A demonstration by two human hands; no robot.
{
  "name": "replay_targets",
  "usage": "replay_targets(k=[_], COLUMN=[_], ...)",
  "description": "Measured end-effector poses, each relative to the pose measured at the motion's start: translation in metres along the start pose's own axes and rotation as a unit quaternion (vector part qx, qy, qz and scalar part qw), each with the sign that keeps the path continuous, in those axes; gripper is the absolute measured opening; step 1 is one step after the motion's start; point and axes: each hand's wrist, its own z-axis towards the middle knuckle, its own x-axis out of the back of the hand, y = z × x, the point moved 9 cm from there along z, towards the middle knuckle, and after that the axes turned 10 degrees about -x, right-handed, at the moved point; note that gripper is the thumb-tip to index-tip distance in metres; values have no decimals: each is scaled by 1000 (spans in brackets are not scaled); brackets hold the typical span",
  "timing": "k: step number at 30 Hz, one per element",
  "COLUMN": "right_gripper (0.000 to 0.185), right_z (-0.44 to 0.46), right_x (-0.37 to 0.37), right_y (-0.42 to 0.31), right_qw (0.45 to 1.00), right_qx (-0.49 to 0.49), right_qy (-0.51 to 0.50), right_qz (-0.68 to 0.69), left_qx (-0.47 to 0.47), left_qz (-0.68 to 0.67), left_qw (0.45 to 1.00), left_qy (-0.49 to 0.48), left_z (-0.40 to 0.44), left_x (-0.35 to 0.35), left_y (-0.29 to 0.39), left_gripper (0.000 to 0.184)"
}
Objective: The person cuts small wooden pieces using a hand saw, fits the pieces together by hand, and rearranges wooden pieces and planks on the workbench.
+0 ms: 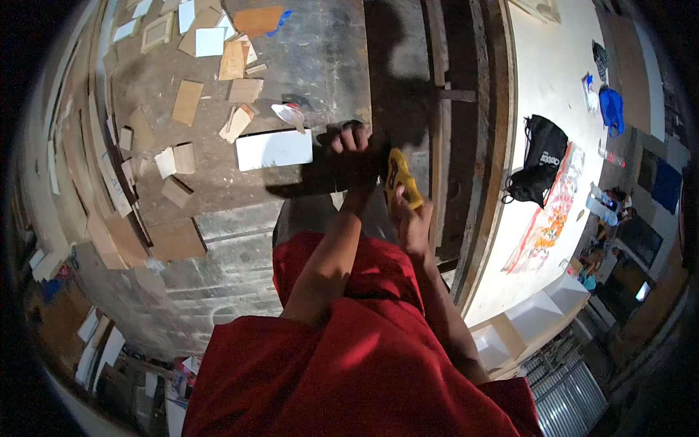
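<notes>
My right hand [412, 229] is closed around a yellow tool [400, 178] with dark parts, whose exact kind I cannot make out. Its far end reaches toward my left hand [351, 140]. The left hand's fingers are curled, and deep shadow hides what they hold or press on. Just left of that hand lies a white rectangular board [274, 150] on the worktable [320, 65]. A small white and red object [289, 114] rests behind the board.
Wood and white board offcuts [188, 102] are scattered over the table's left side. A long wooden beam [486, 146] runs along the right. Past it, a pale panel [502, 291] carries a black drawstring bag [540, 160] and a printed plastic sack [550, 226].
</notes>
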Motion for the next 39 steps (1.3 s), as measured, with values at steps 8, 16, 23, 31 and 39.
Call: replay_targets(k=[8,16,23,31,39], right_gripper=[28,26,26,33,31], right_z=[15,26,35,42,63], right_x=[24,47,88,124,123], right_y=[22,22,-4,-2,-39], right_qw=[977,959,954,954,977], right_qx=[-34,-16,5,34,47], right_qy=[23,24,56,68,73], right_qz=[210,281,294,291,193], left_qx=[80,8,-124,-25,77], left_qz=[-10,-133,-252,-200,-150], left_qw=[995,991,960,979,972], left_qy=[51,31,1,42,163], left_z=[3,-4,-26,-42,-62], left_x=[-9,1,15,59,98], left_y=[-26,-32,-11,-70,-117], left_gripper=[25,25,17,17,22])
